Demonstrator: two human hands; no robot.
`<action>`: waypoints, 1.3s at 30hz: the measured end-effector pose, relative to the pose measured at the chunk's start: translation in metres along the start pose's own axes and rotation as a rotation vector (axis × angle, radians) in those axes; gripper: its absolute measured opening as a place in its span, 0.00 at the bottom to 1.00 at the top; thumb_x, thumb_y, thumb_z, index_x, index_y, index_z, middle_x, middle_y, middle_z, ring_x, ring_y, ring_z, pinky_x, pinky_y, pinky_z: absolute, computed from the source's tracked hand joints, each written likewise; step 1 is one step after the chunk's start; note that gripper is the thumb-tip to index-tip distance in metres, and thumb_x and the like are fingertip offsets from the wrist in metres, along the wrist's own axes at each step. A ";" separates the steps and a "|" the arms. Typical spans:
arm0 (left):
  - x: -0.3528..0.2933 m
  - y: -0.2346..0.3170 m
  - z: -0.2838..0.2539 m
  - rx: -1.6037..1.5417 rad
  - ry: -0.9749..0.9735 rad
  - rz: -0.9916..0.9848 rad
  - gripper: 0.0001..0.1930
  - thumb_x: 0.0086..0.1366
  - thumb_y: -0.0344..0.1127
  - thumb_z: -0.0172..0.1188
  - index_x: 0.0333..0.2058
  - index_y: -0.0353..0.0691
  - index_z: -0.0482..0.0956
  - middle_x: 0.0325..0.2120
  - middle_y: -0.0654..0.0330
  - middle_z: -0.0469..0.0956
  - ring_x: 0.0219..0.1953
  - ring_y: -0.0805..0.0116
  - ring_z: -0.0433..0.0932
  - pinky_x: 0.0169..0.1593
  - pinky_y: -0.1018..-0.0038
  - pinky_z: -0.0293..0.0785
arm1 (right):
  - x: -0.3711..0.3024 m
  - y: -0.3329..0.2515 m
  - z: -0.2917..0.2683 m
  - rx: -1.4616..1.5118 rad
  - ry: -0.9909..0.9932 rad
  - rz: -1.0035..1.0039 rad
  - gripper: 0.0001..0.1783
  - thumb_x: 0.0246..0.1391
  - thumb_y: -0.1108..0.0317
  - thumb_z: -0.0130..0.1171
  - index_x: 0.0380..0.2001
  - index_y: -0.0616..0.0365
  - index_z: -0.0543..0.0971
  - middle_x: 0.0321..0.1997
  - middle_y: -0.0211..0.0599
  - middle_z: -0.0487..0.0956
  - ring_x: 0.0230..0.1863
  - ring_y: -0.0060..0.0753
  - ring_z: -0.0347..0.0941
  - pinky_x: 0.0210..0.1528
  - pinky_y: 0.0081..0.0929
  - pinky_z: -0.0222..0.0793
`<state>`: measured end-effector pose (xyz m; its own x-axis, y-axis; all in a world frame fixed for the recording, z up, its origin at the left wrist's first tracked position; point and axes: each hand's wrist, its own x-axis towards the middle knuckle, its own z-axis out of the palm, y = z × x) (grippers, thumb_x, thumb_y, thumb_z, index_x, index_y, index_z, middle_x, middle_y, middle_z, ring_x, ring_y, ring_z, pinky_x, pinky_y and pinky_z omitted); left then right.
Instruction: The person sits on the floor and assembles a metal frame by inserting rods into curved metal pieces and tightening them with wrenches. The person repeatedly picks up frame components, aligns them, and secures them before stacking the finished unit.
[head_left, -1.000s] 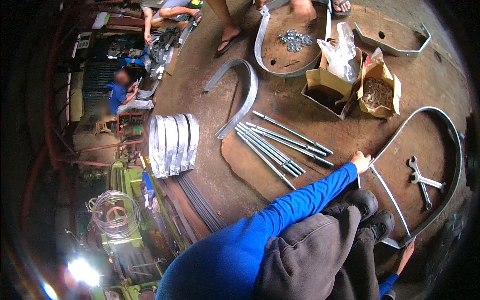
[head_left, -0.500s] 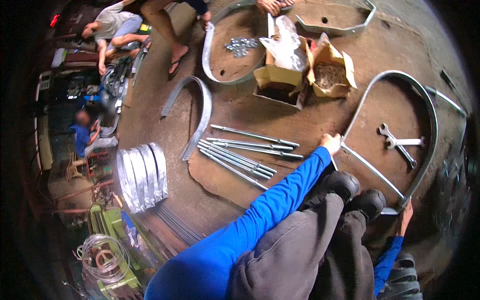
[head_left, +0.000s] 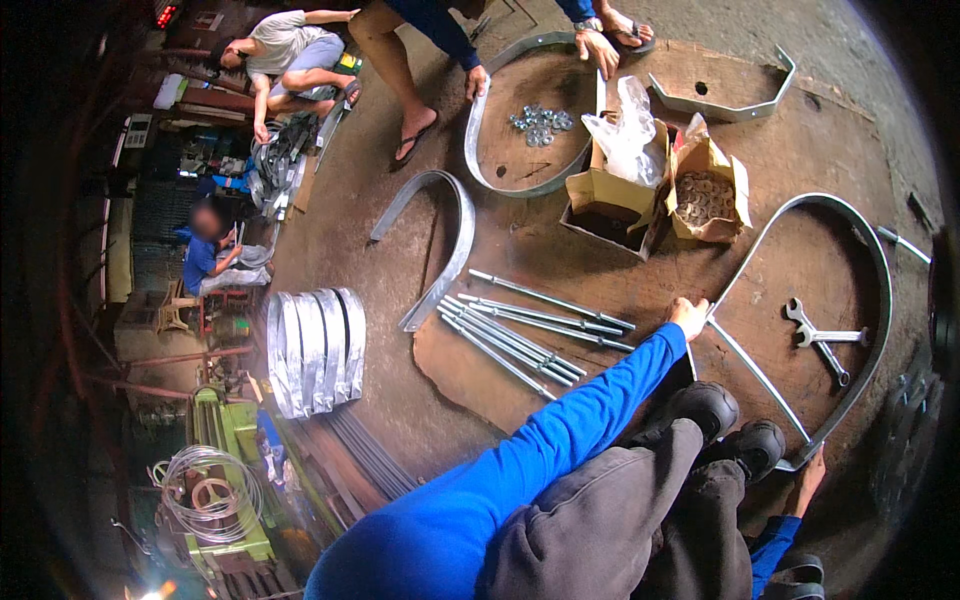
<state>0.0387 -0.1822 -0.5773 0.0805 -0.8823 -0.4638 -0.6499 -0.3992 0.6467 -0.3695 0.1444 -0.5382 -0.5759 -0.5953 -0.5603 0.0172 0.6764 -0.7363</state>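
Observation:
A U-shaped flat metal strap [head_left: 882, 285] lies on the ground to the right, its curved end pointing away from me. My left hand [head_left: 688, 318] is closed on its left end, where a thin metal rod [head_left: 758, 378] meets it. That rod runs across the opening to the strap's other end. There my right hand [head_left: 808, 478] is closed around the near right end, some of its fingers hidden. Inside the strap's loop lie two open-ended wrenches [head_left: 822, 338], one crossing the other. Several threaded rods [head_left: 520, 340] lie left of my left hand.
Opposite, a co-worker's hands [head_left: 597, 50] hold another curved strap [head_left: 478, 165] around loose nuts [head_left: 541, 124]. Cardboard boxes [head_left: 612, 190] stand nearby, one with washers [head_left: 706, 195]. A loose curved strap [head_left: 462, 235] and a bundle of straps [head_left: 315, 350] lie left. My shoes [head_left: 705, 405] are close to the strap.
The whole view has shifted, so things appear farther right and lower. The co-worker's hands and arms show more fully on the far strap. My hands keep their hold on the near strap.

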 end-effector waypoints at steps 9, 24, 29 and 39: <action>-0.031 0.067 0.005 -0.217 -0.183 -0.009 0.27 0.64 0.52 0.53 0.18 0.31 0.77 0.13 0.54 0.74 0.17 0.63 0.73 0.25 0.64 0.69 | -0.006 -0.011 -0.031 0.193 0.176 0.055 0.26 0.65 0.46 0.50 0.28 0.60 0.79 0.23 0.20 0.71 0.25 0.16 0.60 0.27 0.19 0.55; -0.041 0.092 -0.073 -0.196 -0.383 -0.290 0.33 0.70 0.64 0.40 0.28 0.38 0.78 0.15 0.62 0.74 0.13 0.74 0.69 0.16 0.77 0.63 | -0.031 -0.061 -0.016 -0.296 0.023 0.067 0.28 0.68 0.51 0.43 0.50 0.70 0.75 0.40 0.33 0.79 0.41 0.21 0.69 0.47 0.23 0.67; -0.041 0.087 -0.098 -0.074 -0.425 -0.044 0.24 0.71 0.51 0.48 0.36 0.33 0.79 0.20 0.58 0.77 0.16 0.73 0.71 0.20 0.77 0.69 | -0.044 -0.083 0.006 -0.236 0.103 0.079 0.35 0.67 0.43 0.40 0.38 0.70 0.78 0.30 0.34 0.77 0.34 0.24 0.69 0.41 0.27 0.67; -0.017 0.081 -0.112 0.126 -0.520 0.124 0.16 0.69 0.42 0.55 0.42 0.34 0.81 0.29 0.62 0.81 0.23 0.79 0.74 0.26 0.80 0.69 | -0.047 -0.095 0.009 -0.210 0.025 0.124 0.29 0.65 0.46 0.45 0.41 0.66 0.78 0.33 0.51 0.80 0.35 0.37 0.76 0.42 0.38 0.70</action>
<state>0.0694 -0.2275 -0.4494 -0.3660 -0.6686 -0.6473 -0.7185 -0.2390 0.6532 -0.3367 0.1046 -0.4450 -0.6000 -0.4934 -0.6297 -0.0801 0.8203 -0.5663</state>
